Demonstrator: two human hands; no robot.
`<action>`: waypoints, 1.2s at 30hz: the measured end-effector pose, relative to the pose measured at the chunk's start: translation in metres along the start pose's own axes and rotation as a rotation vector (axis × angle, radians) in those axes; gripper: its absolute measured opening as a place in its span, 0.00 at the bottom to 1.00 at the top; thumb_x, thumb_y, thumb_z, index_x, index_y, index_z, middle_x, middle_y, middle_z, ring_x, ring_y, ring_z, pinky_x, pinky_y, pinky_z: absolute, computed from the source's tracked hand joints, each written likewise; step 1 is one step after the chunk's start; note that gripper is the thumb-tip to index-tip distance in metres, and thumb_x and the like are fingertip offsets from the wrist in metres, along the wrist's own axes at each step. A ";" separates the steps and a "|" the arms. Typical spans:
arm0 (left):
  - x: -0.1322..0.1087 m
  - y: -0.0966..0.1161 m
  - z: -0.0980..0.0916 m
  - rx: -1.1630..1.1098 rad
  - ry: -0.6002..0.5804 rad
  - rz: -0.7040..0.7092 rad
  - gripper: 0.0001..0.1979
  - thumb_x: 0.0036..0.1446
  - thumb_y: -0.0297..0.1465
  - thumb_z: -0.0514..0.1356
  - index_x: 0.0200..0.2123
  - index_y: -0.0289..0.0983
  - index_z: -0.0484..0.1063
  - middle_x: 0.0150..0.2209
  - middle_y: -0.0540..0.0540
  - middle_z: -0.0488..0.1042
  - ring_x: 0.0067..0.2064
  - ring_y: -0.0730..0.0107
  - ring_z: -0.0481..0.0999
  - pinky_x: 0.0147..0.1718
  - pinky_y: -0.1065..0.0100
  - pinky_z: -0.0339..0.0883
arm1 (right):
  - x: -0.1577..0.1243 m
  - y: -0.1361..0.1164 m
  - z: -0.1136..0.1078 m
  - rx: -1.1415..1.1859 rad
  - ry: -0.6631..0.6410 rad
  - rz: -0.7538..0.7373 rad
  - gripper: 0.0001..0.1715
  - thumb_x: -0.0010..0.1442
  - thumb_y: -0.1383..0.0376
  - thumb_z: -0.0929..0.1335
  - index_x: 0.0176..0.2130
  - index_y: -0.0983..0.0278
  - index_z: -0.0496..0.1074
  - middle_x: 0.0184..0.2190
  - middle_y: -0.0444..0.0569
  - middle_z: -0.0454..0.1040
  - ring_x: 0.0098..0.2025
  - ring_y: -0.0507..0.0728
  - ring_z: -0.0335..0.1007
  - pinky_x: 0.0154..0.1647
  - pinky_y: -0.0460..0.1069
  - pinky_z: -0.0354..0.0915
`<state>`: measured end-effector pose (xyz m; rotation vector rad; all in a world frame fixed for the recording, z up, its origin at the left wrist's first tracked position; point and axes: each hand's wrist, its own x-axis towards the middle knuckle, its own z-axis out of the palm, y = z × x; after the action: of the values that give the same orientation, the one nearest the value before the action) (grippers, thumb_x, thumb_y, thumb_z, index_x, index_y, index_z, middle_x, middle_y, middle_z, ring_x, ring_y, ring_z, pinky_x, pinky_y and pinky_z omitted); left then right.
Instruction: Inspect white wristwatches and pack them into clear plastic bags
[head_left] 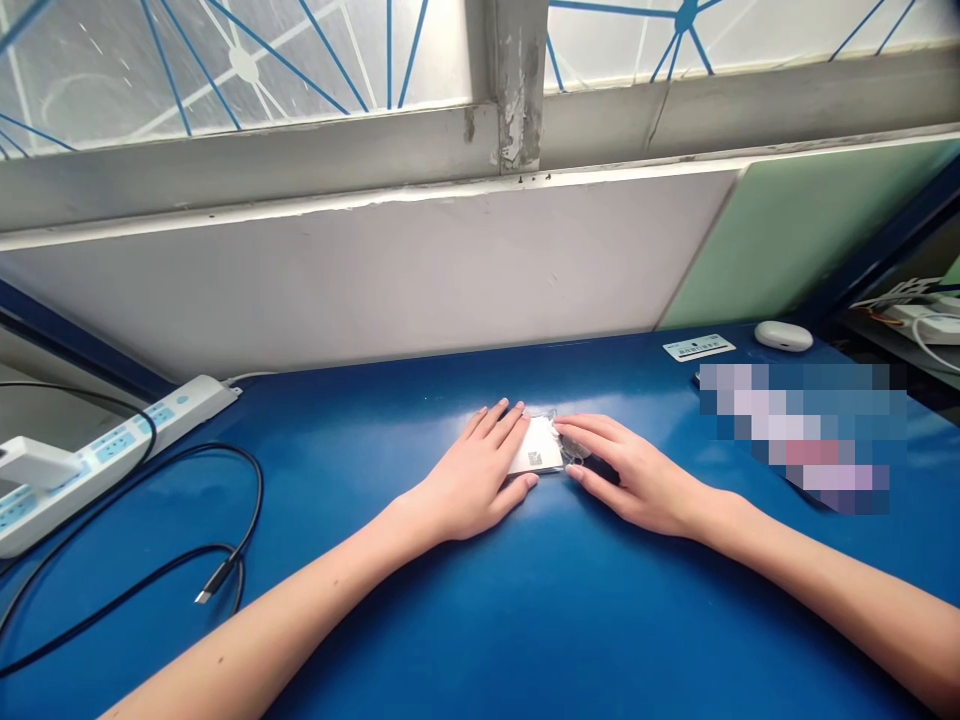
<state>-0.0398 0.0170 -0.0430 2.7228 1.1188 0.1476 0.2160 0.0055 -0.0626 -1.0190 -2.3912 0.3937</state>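
A small flat packet [537, 446] lies on the blue table, a white card with a tiny square code inside clear plastic. My left hand [474, 470] rests flat over the packet's left part, fingers stretched out and thumb along the near edge. On the other side, my right hand [637, 468] touches the crinkled clear plastic [574, 450] at the packet's right end. Its fingertips are at the far side and its thumb at the near side, with a gap between them. The left end of the packet is hidden under my left hand.
At the left are a white power strip [180, 405] with a plugged-in white adapter [37, 462] and a looped black cable [259, 500]. Toward the back right lie a printed label card [699, 346], a white rounded case [784, 336] and a blurred-out object [806, 435].
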 end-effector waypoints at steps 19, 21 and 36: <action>0.001 0.001 0.001 0.011 0.009 0.000 0.33 0.70 0.43 0.48 0.69 0.28 0.49 0.71 0.30 0.50 0.72 0.46 0.47 0.68 0.48 0.46 | -0.001 0.000 -0.001 -0.043 -0.010 -0.031 0.25 0.69 0.63 0.61 0.63 0.65 0.64 0.61 0.61 0.69 0.61 0.65 0.67 0.61 0.60 0.68; 0.001 0.001 0.001 0.010 0.007 0.001 0.33 0.70 0.43 0.48 0.69 0.28 0.49 0.70 0.30 0.51 0.72 0.47 0.47 0.68 0.48 0.45 | 0.000 0.000 -0.001 -0.056 -0.010 -0.046 0.24 0.70 0.63 0.61 0.63 0.65 0.64 0.60 0.61 0.69 0.61 0.65 0.67 0.60 0.60 0.68; 0.003 0.003 0.008 0.037 0.015 -0.006 0.31 0.71 0.43 0.44 0.68 0.27 0.50 0.70 0.28 0.52 0.72 0.48 0.48 0.67 0.50 0.44 | 0.008 -0.011 -0.003 -0.251 -0.053 -0.153 0.25 0.70 0.62 0.62 0.61 0.71 0.66 0.58 0.66 0.71 0.67 0.69 0.60 0.63 0.64 0.64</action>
<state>-0.0347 0.0158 -0.0502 2.7550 1.1445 0.1486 0.2067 0.0042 -0.0523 -0.9306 -2.5932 0.0667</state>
